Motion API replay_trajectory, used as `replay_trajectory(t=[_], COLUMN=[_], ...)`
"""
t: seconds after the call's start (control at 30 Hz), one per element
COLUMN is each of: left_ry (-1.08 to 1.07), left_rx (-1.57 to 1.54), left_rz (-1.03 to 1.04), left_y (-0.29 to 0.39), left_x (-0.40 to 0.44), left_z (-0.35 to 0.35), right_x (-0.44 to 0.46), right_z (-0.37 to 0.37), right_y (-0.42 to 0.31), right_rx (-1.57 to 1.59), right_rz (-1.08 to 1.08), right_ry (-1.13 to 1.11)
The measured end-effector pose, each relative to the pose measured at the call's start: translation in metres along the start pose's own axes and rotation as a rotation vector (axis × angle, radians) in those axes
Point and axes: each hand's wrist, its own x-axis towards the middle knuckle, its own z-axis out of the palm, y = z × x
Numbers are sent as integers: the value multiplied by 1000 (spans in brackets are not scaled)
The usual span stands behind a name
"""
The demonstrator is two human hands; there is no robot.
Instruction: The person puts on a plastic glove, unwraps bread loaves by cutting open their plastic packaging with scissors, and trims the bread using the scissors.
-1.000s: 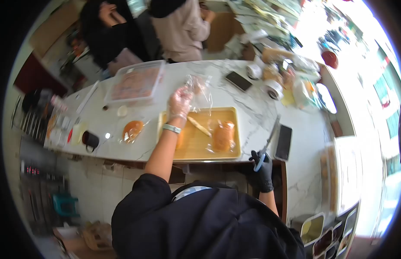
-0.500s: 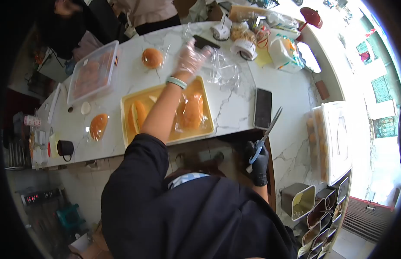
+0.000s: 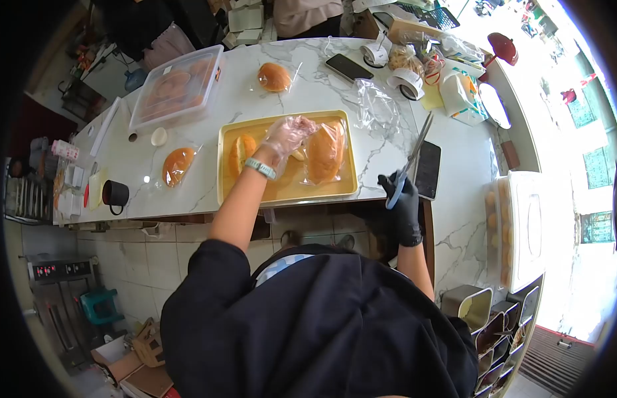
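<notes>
In the head view, the left hand (image 3: 286, 138), in a clear glove, is over the yellow tray (image 3: 275, 188), with its fingers (image 3: 306, 125) bent and drawn close together. They are at the upper left edge of the wrapped loaf (image 3: 326, 152); whether they pinch its wrap or merely rest beside it, I cannot tell. The loaf lies in the tray, to the right of these fingers and reaching back toward the person. Its long axis runs from near to far, the far end leaning slightly right. A split bun (image 3: 241, 154) lies in the same tray, to the left of the left fingers, its length also running roughly near to far. A pale strip of bread (image 3: 297, 154) shows just nearer than the fingers, partly hidden by the hand.

The right hand (image 3: 405, 211), in a black glove, is at the near edge of the bench (image 3: 381, 154). Its fingers are curled around the blue handles of the scissors (image 3: 414, 154), whose blades point away from the person, tipped somewhat right. Just right of the right fingers lies a dark phone (image 3: 428, 172), lengthwise near to far. Beyond these fingers is crumpled clear plastic (image 3: 378, 108). Beyond the left fingers and a little left is a wrapped round bun (image 3: 274, 77); well left of them lies another wrapped bun (image 3: 178, 166), its long axis slanting far-right.
</notes>
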Motion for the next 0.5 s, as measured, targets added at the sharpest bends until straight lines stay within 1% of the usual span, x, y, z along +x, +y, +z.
replay_trajectory(t=[0.03, 0.07, 0.1, 0.17, 0.23, 0.3, 0.37, 0.4, 0.47, 0.5], left_ry=[-12, -14, 8, 55, 110, 137, 134, 111, 65, 5], left_rx=[-237, -291, -354, -478, -624, -788, -968, -1067, -1266, -1300], left_rz=[41, -13, 23, 102, 173, 260, 367, 300, 167, 216], left_y=[12, 27, 39, 51, 53, 56, 60, 60, 59, 58], left_x=[-16, -30, -45, -67, -77, -86, -93, -96, -100, -101], left_z=[4, 6, 7, 6, 4, 2, 3, 5, 8, 7], right_x=[8, 21, 24, 50, 59, 61, 62, 54, 37, 28], right_z=[4, 7, 14, 33, 54, 73, 89, 95, 110, 117], right_y=[-4, 0, -24, -17, -36, -49, -44, -54, -75, -85], right_rx=[-14, 45, -67, 154, 298, 503, 606, 622, 750, 815], right_rz=[-31, -18, -34, -123, -93, -43, -80, -63, -50, -39], right_ry=[-7, -62, -101, -199, -295, -446, -544, -567, -685, -742])
